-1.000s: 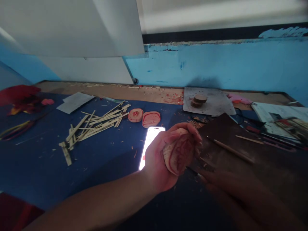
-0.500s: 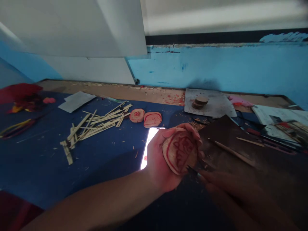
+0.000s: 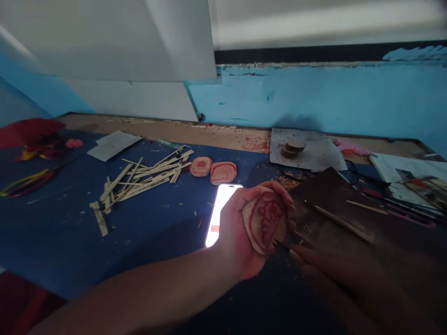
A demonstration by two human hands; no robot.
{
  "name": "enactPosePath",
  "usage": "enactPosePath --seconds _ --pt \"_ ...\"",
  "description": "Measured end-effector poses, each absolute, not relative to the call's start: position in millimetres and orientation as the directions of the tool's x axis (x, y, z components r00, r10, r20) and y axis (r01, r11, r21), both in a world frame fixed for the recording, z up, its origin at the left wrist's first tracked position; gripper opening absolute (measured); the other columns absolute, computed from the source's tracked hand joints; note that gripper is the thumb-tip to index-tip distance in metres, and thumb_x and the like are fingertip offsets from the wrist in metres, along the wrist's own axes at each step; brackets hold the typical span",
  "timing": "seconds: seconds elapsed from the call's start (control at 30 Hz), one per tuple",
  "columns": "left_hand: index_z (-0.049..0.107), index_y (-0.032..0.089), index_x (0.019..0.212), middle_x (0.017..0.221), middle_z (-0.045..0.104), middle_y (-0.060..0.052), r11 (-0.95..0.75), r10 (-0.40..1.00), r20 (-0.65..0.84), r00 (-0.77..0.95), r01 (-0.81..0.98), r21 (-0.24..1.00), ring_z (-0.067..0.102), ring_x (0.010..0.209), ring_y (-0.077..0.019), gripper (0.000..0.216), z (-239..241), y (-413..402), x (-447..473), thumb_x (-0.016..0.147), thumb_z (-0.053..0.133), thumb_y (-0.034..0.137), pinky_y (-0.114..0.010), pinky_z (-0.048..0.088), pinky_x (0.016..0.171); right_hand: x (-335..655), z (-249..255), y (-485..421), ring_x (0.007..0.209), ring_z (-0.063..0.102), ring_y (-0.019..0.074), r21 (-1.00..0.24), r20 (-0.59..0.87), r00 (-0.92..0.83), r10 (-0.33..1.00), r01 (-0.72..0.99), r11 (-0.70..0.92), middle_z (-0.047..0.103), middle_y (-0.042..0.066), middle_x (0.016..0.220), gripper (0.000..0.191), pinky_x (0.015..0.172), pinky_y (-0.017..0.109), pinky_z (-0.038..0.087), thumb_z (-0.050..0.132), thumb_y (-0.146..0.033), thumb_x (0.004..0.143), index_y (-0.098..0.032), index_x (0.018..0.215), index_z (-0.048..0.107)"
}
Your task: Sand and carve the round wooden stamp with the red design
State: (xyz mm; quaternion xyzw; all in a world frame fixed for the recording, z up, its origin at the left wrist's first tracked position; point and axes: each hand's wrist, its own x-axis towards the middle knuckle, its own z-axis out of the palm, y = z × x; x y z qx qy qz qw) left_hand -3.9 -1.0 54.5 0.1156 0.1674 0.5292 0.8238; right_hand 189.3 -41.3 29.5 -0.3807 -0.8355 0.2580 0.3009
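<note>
My left hand (image 3: 239,232) is wrapped round a pale round disc (image 3: 263,221) and tilts its face up. Red lines form a rim and a raised-looking pattern on that face. In the shadow at the right, my right hand (image 3: 314,258) grips a slim carving tool (image 3: 283,246). Its dark tip meets the lower right edge of the disc. Most of the tool's handle is hidden in my fingers. A lit phone (image 3: 217,216) lies partly behind my left hand. Two more red-marked discs rest beyond it, a smaller one (image 3: 200,166) and a wider one (image 3: 224,172).
Pale wooden sticks (image 3: 146,179) lie heaped at the left, near scissors (image 3: 28,181) and folded paper (image 3: 113,145). Brown discs (image 3: 293,146) are stacked on a grey sheet (image 3: 314,160). Thin wooden tools (image 3: 344,223) lie on a dark board (image 3: 323,195) at the right.
The view has shifted slightly, moving the table things a little. My left hand and the disc sit slightly further right in view. The tool's tip stays at the disc's lower edge.
</note>
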Motion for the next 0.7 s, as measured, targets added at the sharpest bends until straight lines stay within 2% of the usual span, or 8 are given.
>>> enactPosePath --seconds 0.07,0.17,0.33,0.5,0.7 --pt "0.068 0.014 0.086 0.087 0.067 -0.01 0.446 0.895 -0.168 0.413 -0.828 0.339 0.068 0.084 -0.0235 0.028 56.3 -1.9 -4.9 0.087 0.044 0.028 -0.036 0.058 0.078 189.4 26.7 -43.6 0.068 0.077 0.0185 -0.641 0.321 -0.523 0.789 0.493 0.588 0.078 0.002 0.084 0.034 0.057 0.023 0.064 0.052 -0.024 0.098 -0.029 0.126 0.071" --pt "0.069 0.015 0.091 0.087 0.068 -0.011 0.465 0.885 -0.171 0.433 -0.832 0.303 0.069 0.086 -0.0253 0.029 58.8 -2.8 -6.9 0.087 0.045 0.03 -0.038 0.058 0.079 187.9 29.3 -45.0 0.067 0.077 0.0178 -0.613 0.343 -0.542 0.767 0.489 0.62 0.078 0.002 0.086 0.045 0.054 0.021 0.063 0.051 -0.021 0.099 -0.029 0.141 0.061" --pt "0.07 0.016 0.093 0.086 0.068 -0.01 0.53 0.847 -0.197 0.494 -0.812 0.245 0.069 0.085 -0.025 0.028 56.2 -0.1 -9.1 0.086 0.047 0.03 -0.039 0.058 0.08 189.9 34.0 -38.7 0.065 0.075 0.0134 -0.509 0.409 -0.612 0.677 0.463 0.725 0.077 0.002 0.086 0.046 0.052 0.015 0.06 0.049 -0.011 0.098 -0.027 0.139 0.063" --pt "0.067 0.015 0.089 0.088 0.069 -0.012 0.565 0.824 -0.216 0.523 -0.787 0.248 0.07 0.086 -0.0257 0.028 52.3 4.9 -9.0 0.087 0.046 0.033 -0.039 0.058 0.08 197.8 28.5 -34.4 0.074 0.078 0.0141 -0.417 0.423 -0.645 0.637 0.486 0.768 0.079 0.003 0.095 0.048 0.063 0.014 0.063 0.057 -0.01 0.094 -0.025 0.14 0.061" --pt "0.071 0.015 0.097 0.093 0.07 -0.013 0.566 0.824 -0.159 0.543 -0.786 0.25 0.07 0.09 -0.0272 0.031 53.9 5.3 -10.1 0.088 0.045 0.031 -0.041 0.057 0.082 200.9 27.1 -36.4 0.071 0.076 0.0127 -0.452 0.435 -0.626 0.647 0.469 0.758 0.077 0.0 0.093 0.054 0.064 0.016 0.063 0.054 -0.01 0.096 -0.031 0.145 0.056"
